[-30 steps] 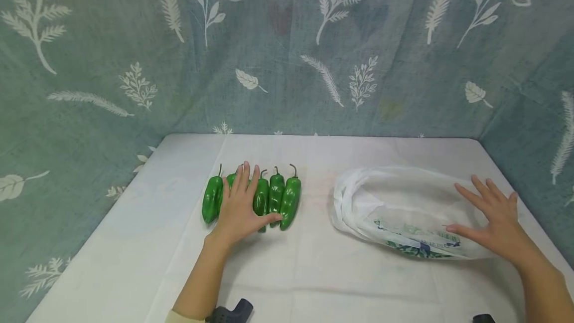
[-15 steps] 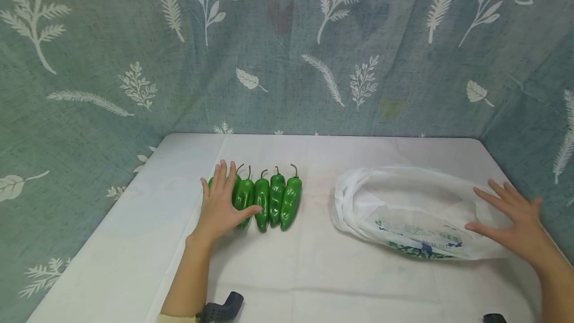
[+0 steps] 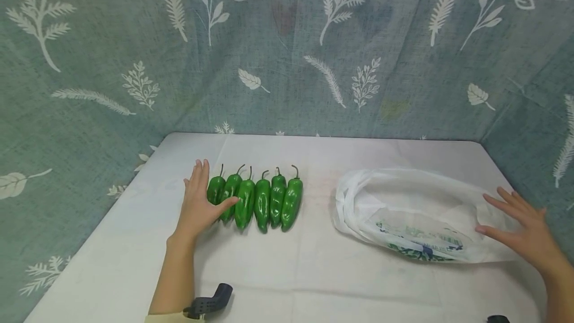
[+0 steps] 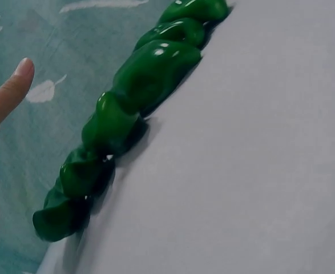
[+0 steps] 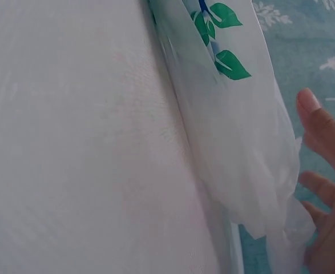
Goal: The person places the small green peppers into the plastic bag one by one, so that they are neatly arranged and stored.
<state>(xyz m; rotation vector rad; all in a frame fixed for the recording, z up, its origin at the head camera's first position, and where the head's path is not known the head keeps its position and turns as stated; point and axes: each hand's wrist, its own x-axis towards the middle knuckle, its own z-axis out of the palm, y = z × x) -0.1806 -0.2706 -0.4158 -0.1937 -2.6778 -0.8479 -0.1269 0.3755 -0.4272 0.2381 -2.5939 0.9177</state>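
Observation:
Several green peppers lie side by side in a row on the white table, stems toward the back. My left hand, fingers straight and thumb spread, is at the row's left end and partly covers the leftmost peppers. In the left wrist view, its thumb shows apart from the peppers. On the right lies a white plastic bag with green and blue print, its mouth spread wide. My right hand is over the bag's right end with fingers spread, holding nothing. Whether it touches the bag cannot be told.
A white cloth covers the table, which has a back edge against a green leaf-patterned curtain. The curtain also runs along both sides. A dark wrist camera mount sits on my left forearm.
My left hand has moved left along the row, uncovering more peppers. The right hand has shifted right and slightly down over the bag. Peppers and bag stay where they were.

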